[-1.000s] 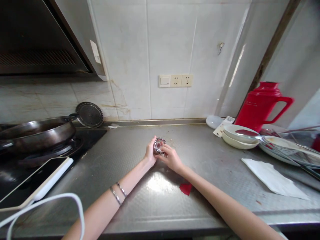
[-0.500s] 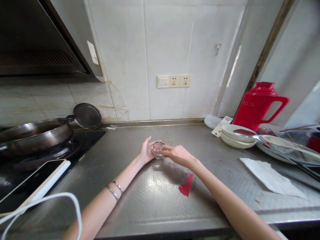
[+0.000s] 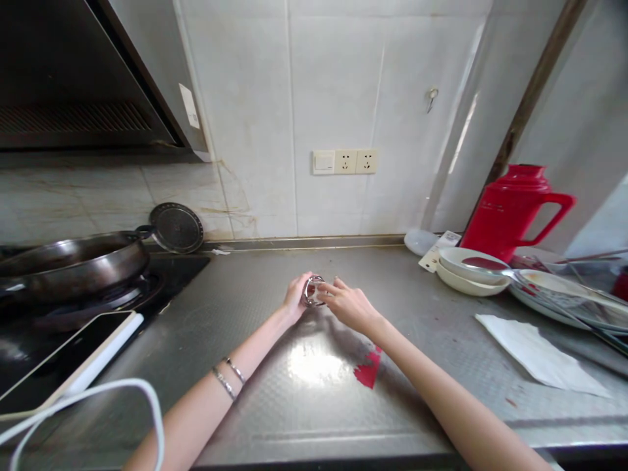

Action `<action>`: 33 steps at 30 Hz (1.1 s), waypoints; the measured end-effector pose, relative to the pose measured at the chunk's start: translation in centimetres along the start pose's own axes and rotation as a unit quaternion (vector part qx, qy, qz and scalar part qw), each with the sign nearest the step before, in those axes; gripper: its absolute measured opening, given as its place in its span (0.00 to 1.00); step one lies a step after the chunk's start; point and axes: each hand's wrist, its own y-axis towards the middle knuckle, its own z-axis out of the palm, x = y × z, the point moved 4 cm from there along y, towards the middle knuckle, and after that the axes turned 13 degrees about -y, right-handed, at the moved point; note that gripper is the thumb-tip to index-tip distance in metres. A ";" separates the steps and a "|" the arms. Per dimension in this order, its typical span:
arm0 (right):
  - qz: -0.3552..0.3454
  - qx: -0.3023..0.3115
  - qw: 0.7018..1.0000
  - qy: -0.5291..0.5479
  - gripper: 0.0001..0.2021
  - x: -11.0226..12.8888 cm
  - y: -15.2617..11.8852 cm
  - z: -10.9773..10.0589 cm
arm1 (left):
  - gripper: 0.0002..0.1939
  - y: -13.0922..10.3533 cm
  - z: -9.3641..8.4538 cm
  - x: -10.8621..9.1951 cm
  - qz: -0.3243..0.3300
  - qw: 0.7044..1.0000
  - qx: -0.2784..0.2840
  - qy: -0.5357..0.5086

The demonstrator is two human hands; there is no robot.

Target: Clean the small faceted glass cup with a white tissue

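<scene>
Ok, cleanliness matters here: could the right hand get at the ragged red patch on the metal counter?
Probably yes: the ragged red patch lies mostly uncovered, though the right hand is busy at a small round clear object.

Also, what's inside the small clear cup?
The right hand has fingers across the rim of the small clear cup; no separate contents can be made out. Whatever lies behind those fingers is covered, as is the side against the left hand.

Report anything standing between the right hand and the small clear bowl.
Nothing visible does: the right hand has its fingertips at the mouth of the small clear bowl, which the left hand holds from the other side. The red scrap lies lower in view on the counter, off that path.
</scene>
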 end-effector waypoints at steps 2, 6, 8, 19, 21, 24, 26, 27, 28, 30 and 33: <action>0.021 0.003 0.999 0.030 0.18 0.4 0.1 0.0 | 0.12 -0.3 0.2 -0.4 0.044 0.999 0.001 -0.004; 0.034 -0.017 0.987 0.155 0.16 1.3 0.2 0.5 | 0.16 -0.7 0.5 -0.5 0.075 0.997 0.007 -0.018; 0.049 -0.048 0.969 0.238 0.14 1.8 0.4 1.0 | 0.16 -0.8 0.6 -0.4 0.078 0.996 0.010 -0.032; 0.092 -0.196 0.923 0.318 0.07 1.7 0.5 2.1 | 0.10 -1.5 1.7 -0.3 0.024 0.995 0.015 -0.101; 0.084 -0.151 0.953 0.249 0.08 1.0 0.2 1.4 | 0.14 -1.6 1.9 -0.4 -0.011 0.992 0.036 -0.120; 0.035 -0.089 0.984 0.147 0.09 0.2 -0.3 0.1 | 0.22 -1.5 1.8 -1.0 -0.066 0.986 0.078 -0.133; -0.026 -0.085 0.990 0.110 0.10 0.1 -0.5 -0.8 | 0.26 -1.4 1.5 -1.6 -0.100 0.982 0.116 -0.109; -0.049 -0.083 0.991 0.092 0.09 0.2 -0.5 -1.1 | 0.28 -1.3 1.3 -1.8 -0.120 0.980 0.135 -0.085; -0.068 -0.081 0.992 0.076 0.09 0.2 -0.5 -1.2 | 0.28 -1.2 1.0 -1.9 -0.143 0.977 0.143 -0.066; -0.093 -0.072 0.992 0.046 0.09 0.4 -0.4 -1.1 | 0.28 -1.1 0.4 -1.8 -0.183 0.972 0.141 -0.037; -0.106 -0.067 0.992 0.022 0.09 0.7 -0.3 -0.8 | 0.25 -0.9 0.0 -1.5 -0.211 0.970 0.117 -0.001</action>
